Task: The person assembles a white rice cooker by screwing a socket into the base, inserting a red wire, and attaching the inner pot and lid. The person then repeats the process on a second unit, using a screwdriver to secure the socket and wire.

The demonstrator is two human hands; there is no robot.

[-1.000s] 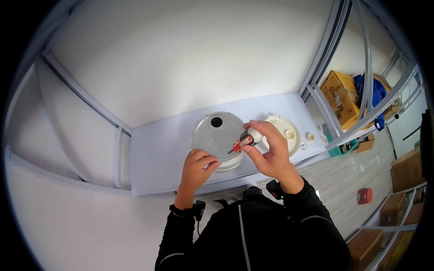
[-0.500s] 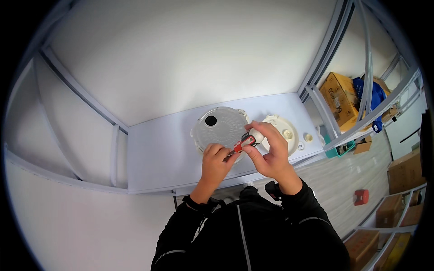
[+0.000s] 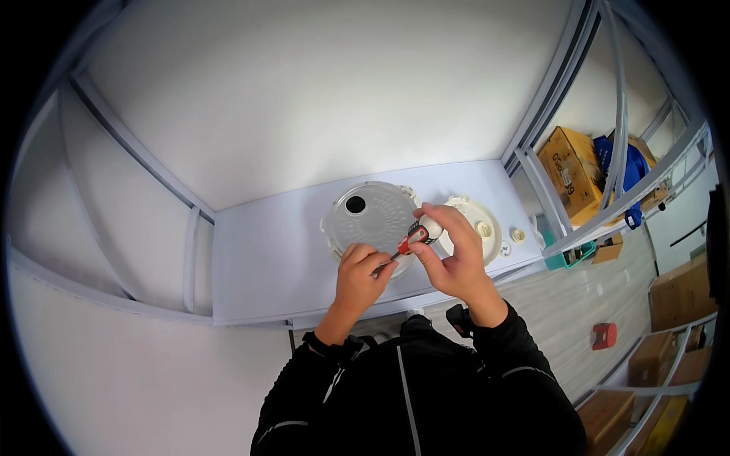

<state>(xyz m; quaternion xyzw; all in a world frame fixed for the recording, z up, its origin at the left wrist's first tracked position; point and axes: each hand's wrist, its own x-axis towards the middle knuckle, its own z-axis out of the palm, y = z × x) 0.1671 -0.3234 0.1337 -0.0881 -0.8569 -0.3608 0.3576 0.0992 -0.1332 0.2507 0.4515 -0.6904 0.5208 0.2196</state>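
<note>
In front of my body I hold a screwdriver (image 3: 417, 234) with a red, black and white handle. My right hand (image 3: 462, 262) is closed round the handle, its fingers and thumb on opposite sides near the white end. My left hand (image 3: 357, 280) pinches the thin metal shaft, and its fingers hide most of the tip. Beneath the hands, on the table, lies a large round grey-white plastic cover (image 3: 380, 213) with a black circle on it. Partly behind my right hand is a smaller round cream-coloured lid (image 3: 490, 228) with a knob-like part on it.
The pale narrow table (image 3: 258, 258) stands against a white wall. Two small round parts, one a cream cap (image 3: 518, 235), lie near its right end. Grey frame bars rise at both sides. Beyond are a yellow-brown carton (image 3: 572, 175), a teal basket (image 3: 569, 255) and a red stool (image 3: 604, 336).
My left hand has shifted slightly left along the shaft, so more metal shows between it and the handle. My right hand stays on the handle, almost still.
</note>
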